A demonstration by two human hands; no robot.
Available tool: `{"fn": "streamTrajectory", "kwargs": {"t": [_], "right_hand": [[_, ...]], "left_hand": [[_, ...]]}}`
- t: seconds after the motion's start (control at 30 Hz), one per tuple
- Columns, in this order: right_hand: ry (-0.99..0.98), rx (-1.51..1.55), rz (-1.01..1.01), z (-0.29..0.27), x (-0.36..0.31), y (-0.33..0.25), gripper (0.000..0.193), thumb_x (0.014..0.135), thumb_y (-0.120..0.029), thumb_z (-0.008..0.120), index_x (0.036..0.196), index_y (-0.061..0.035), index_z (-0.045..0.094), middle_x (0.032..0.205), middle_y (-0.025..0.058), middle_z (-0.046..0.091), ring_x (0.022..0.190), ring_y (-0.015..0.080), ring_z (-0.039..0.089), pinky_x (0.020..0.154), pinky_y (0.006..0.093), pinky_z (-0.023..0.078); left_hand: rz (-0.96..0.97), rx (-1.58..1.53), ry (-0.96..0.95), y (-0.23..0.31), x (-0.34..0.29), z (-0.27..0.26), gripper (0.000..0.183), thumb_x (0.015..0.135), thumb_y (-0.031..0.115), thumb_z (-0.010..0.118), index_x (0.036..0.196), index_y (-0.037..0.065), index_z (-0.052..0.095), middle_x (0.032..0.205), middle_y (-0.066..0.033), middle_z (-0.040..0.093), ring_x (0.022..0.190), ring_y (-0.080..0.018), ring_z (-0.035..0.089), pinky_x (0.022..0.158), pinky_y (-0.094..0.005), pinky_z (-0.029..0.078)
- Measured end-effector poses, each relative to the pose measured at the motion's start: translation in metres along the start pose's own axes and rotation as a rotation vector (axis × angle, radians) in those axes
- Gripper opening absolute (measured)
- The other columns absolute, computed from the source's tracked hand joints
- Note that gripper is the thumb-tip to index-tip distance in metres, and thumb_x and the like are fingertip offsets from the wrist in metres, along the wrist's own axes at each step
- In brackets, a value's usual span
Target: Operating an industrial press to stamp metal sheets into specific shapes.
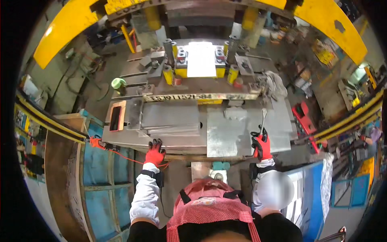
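My left hand point(155, 152), in a red glove with black fingertips, rests at the near edge of the bench, just in front of a stack of grey metal sheets point(171, 115). Its fingers look spread, and nothing shows in them. My right hand point(262, 145), gloved the same way, is closed around a slim metal tool point(264, 117) with a rounded end that points away from me. Beneath that tool lies a flat metal plate point(227, 139). Farther off, a bright white-looking sheet point(201, 60) lies on the die of the press, between yellow and dark posts.
A phone-like dark object in a wooden tray point(117, 117) sits left of the stack. A green-lidded container point(118, 84) stands behind it. Grey rags point(276, 85) lie at the right, near a red metal part point(304, 121). A blue rack point(96, 161) stands at left.
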State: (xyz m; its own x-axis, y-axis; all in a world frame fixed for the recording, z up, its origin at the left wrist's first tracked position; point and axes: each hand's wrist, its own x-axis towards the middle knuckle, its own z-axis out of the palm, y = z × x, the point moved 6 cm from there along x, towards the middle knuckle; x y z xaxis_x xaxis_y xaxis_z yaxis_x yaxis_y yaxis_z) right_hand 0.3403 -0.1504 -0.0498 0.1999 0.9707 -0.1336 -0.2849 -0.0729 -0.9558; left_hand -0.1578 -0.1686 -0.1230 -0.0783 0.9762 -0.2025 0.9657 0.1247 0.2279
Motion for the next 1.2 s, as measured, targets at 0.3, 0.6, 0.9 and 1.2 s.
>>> {"fn": "streamTrajectory", "kwargs": {"t": [0.3,0.6,0.9,1.2], "right_hand": [[-0.581,-0.217,-0.106,0.189,0.165,-0.106,0.026,0.08,-0.007,0.059,0.106,-0.0066,0.056,0.074,-0.0013,0.054,0.062,0.0062,0.048,0.053,0.0232,0.041],[-0.669,0.055,-0.206,0.231,0.202,-0.128,0.017,0.081,-0.016,0.061,0.094,-0.0051,0.062,0.071,-0.0023,0.057,0.055,0.0063,0.049,0.049,0.0214,0.037],[-0.407,0.019,0.275,0.006,0.05,-0.048,0.047,0.079,-0.01,0.056,0.124,-0.0021,0.046,0.086,0.0072,0.063,0.054,0.0076,0.049,0.045,0.0216,0.039],[-0.39,-0.041,0.401,-0.044,0.074,0.047,0.04,0.08,-0.01,0.054,0.119,-0.0017,0.05,0.091,0.0137,0.064,0.061,0.0161,0.059,0.057,0.0288,0.05]], "left_hand": [[-0.085,-1.088,-0.162,0.167,0.028,-0.093,0.037,0.082,0.04,0.06,0.091,0.005,0.063,0.075,-0.0017,0.064,0.06,-0.0132,0.058,0.053,-0.0279,0.041],[0.413,-2.197,-0.524,0.272,0.169,-0.118,0.04,0.091,0.038,0.045,0.116,0.008,0.051,0.108,-0.0111,0.059,0.098,-0.0246,0.058,0.085,-0.0397,0.048],[0.027,-2.348,-0.246,0.289,0.238,-0.109,0.03,0.091,0.032,0.047,0.107,0.007,0.054,0.094,-0.0095,0.064,0.082,-0.0268,0.063,0.075,-0.0387,0.053],[0.137,-1.425,0.241,0.208,0.15,-0.154,0.02,0.081,0.019,0.063,0.088,0.001,0.061,0.071,-0.0042,0.061,0.062,-0.0115,0.056,0.055,-0.0271,0.044]]}}
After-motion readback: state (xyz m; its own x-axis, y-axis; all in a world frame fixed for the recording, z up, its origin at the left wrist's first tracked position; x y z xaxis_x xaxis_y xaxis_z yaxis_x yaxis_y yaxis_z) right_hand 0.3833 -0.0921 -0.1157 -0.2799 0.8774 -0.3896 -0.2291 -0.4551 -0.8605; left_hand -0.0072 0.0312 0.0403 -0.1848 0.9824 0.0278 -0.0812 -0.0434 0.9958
